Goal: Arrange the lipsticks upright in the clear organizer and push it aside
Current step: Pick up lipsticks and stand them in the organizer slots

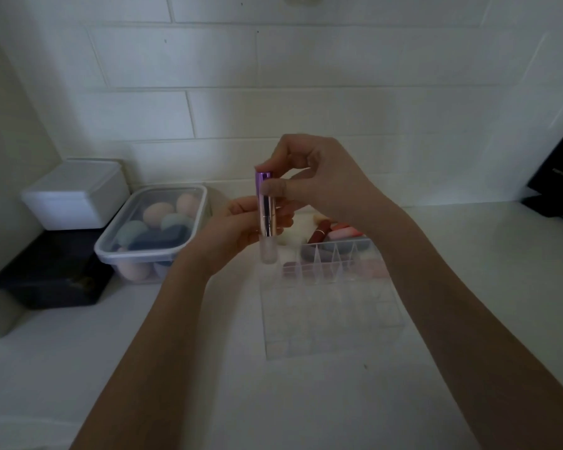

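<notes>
Both hands' fingers pinch upright lipstick (266,216) w/ glossy purple cap, frosted base, above clear gridded organizer (329,300).

Two hands are in view, the left hand (238,228) and the right hand (319,177), and between them they hold one purple-capped lipstick (266,209) upright. One clear organizer (325,306) sits on the surface (338,401); none of its compartments holds a lipstick. Behind it lies a loose pile of lipsticks (332,237), perhaps five or six, though they overlap and blur too much to count exactly. One lidded clear tub (153,232) holds roughly nine makeup sponges (158,213). There is also one white box (75,194) and one dark box (51,274).
</notes>
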Available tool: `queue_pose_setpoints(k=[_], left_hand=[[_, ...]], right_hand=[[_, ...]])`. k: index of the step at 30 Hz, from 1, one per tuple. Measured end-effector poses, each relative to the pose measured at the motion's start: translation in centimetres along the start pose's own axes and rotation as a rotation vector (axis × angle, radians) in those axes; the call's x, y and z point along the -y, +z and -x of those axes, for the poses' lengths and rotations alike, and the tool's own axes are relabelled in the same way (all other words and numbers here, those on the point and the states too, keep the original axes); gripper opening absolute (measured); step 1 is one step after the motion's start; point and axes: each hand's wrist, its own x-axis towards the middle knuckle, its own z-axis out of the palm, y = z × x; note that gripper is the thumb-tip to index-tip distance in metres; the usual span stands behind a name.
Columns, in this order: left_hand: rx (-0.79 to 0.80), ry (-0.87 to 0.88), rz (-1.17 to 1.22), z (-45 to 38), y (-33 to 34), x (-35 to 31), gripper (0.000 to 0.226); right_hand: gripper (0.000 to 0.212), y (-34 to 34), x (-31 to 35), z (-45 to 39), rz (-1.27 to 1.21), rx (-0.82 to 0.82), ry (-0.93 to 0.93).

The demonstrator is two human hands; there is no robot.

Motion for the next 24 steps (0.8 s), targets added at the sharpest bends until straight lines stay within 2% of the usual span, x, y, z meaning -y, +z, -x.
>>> queue_pose_setpoints(k=[4, 6, 8, 10, 13, 16, 18, 20, 21, 23, 24], left_hand=[[0.04, 0.043, 0.151, 0.0, 0.1, -0.3, 0.027], [0.081, 0.075, 0.195, 0.1, -0.1, -0.4, 0.015], [0.133, 0.094, 0.267, 0.1, -0.5, -0.4, 0.019], [0.123, 0.089, 0.262, -0.1, -0.6, -0.2, 0.011], [0.062, 0.078, 0.146, -0.4, -0.4, 0.2, 0.029], [-0.174, 0.076, -0.021, -0.8, -0.1, 0.7, 0.017], [-0.294, 0.115, -0.17, -0.9, 0.1, 1.3, 0.018], [-0.272, 0.129, -0.243, -0.7, 0.8, 1.8, 0.028], [-0.24, 0.108, -0.248, -0.5, 1.1, 1.9, 0.032], [-0.138, 0.048, -0.324, -0.4, 1.2, 2.3, 0.036], [-0.084, 0.008, -0.35, -0.7, 1.2, 2.6, 0.036]], right_hand=[[0.017, 0.5, -0.2, 0.1, 0.032, 0.04, -0.011], [0.022, 0.0, 0.0, 0.2, 0.068, 0.057, -0.028], [0.028, -0.5, 0.2, 0.4, 0.11, 0.11, -0.036], [0.027, -0.6, 0.2, 0.5, 0.178, 0.185, -0.047], [0.024, -0.4, -0.1, 0.4, 0.173, 0.24, -0.021], [0.021, -1.4, -0.5, 0.2, 0.087, 0.284, 0.073], [0.024, -3.0, -1.7, 0.0, 0.078, 0.178, 0.13], [0.021, -4.6, -4.0, 0.0, 0.188, 0.022, 0.192], [0.015, -5.3, -5.4, 0.1, 0.298, -0.007, 0.233], [0.005, -6.2, -8.1, 0.8, 0.48, 0.057, 0.391], [0.01, -6.5, -8.9, 1.3, 0.498, 0.111, 0.49]])
